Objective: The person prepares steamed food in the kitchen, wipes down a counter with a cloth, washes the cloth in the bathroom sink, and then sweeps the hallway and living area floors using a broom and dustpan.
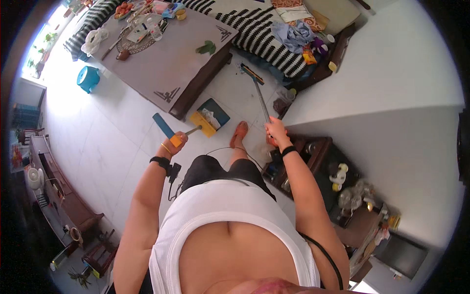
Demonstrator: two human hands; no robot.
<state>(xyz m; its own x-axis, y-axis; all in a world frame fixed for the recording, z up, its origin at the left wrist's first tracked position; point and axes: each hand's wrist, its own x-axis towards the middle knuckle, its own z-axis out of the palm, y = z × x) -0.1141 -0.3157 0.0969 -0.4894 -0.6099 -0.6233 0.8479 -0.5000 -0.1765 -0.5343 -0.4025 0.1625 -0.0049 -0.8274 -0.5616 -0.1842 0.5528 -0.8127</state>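
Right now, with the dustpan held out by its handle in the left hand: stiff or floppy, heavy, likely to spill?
The dustpan looks like rigid plastic, so probably stiff. The left hand carries it alone by the handle, so it is likely light. The pale scraps in the pan lie loose, so tilting it could spill them. The right hand grips the broom.

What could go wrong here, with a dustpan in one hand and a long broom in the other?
The dustpan, held by the left hand, already holds crumpled scraps; tilted, it could spill them back on the tiles. The broom, gripped one-handed by the right hand, reaches toward clutter by the striped couch and may drag it about. A thin cable loops near the sandalled foot and might snag.
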